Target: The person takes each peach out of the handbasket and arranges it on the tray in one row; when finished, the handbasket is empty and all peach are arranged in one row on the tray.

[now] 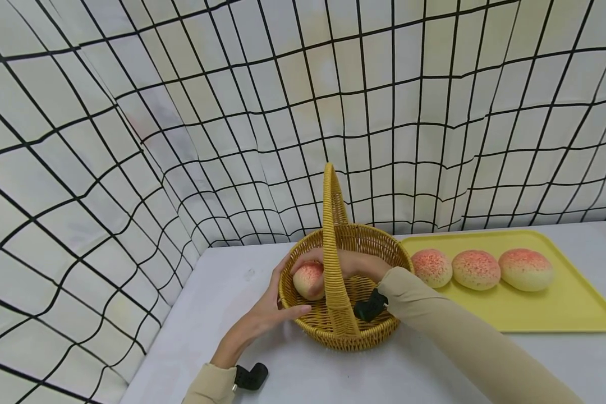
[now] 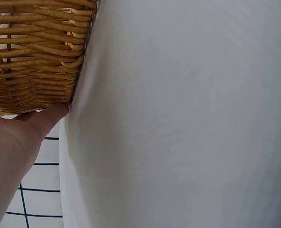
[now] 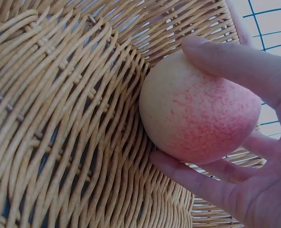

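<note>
A brown wicker basket (image 1: 368, 238) with a tall arched handle stands on the table. Under that handle reaches my right hand (image 1: 350, 264), its thumb and fingers around a pale peach with a pink blush (image 1: 308, 279). In the right wrist view the peach (image 3: 197, 111) lies low against the woven inside of the basket (image 3: 83, 109), with my thumb on one side and fingers on the other. My left hand (image 1: 262, 311) holds the basket's left side, thumb over the rim. Its fingers (image 2: 52, 116) press the outer weave near the base in the left wrist view.
To the right of the basket, a yellow tray (image 1: 535, 314) holds three more peaches (image 1: 476, 270) in a row along its back half. A white cloth covers the table (image 1: 222, 280). Black netting (image 1: 394, 140) over white sheeting rises behind and on the left.
</note>
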`<state>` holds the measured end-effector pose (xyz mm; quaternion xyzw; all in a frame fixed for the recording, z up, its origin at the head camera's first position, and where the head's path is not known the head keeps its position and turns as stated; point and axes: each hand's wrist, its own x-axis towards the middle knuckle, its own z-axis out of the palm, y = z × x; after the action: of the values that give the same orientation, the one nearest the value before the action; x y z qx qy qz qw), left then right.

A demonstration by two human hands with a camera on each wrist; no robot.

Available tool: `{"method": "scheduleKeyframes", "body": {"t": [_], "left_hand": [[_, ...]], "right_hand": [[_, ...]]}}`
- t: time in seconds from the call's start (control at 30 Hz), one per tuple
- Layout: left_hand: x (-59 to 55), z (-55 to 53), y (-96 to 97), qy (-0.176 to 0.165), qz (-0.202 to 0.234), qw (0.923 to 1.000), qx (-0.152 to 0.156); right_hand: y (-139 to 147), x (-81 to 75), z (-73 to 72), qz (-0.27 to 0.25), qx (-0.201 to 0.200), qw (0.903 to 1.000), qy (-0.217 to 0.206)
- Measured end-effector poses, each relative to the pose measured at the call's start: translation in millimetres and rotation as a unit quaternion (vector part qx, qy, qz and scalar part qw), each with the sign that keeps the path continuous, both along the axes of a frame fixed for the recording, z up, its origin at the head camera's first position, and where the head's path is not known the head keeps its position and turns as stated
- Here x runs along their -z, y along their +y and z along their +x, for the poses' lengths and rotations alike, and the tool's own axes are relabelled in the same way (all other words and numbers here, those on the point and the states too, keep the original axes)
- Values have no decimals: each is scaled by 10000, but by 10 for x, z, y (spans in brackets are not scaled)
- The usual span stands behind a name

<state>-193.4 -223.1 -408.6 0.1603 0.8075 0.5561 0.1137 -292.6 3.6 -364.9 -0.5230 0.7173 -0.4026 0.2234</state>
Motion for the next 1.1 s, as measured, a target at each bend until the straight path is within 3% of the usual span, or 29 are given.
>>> {"method": "scheduleKeyframes", "body": {"t": [0.07, 0.27, 0.37, 0.5, 0.7, 0.8, 0.97, 1.1], "left_hand": [[1, -4, 2, 28, -26, 10000, 4], [-13, -5, 18, 34, -71, 10000, -17], [-13, -12, 24, 35, -75, 10000, -21], [-12, -14, 22, 49, -40, 10000, -46], [9, 4, 0, -3, 13, 9999, -140], [6, 16, 4, -56, 55, 9999, -141], [7, 16, 13, -86, 56, 9999, -92], [7, 12, 11, -77, 70, 9999, -76]], "right_hand": [[0, 2, 1, 9, -2, 10000, 0], [86, -70, 20, 56, 2, 9983, 581], [198, -155, 58, 337, 357, 9939, 983], [419, -301, 135, 551, 1033, 9863, 1164], [915, -566, 335, 384, 1805, 9694, 1620], [1263, -674, 447, 256, 2125, 9639, 1581], [1957, -782, 638, 143, 2790, 9456, 1669], [2547, -757, 723, 286, 3453, 9133, 2142]]}}
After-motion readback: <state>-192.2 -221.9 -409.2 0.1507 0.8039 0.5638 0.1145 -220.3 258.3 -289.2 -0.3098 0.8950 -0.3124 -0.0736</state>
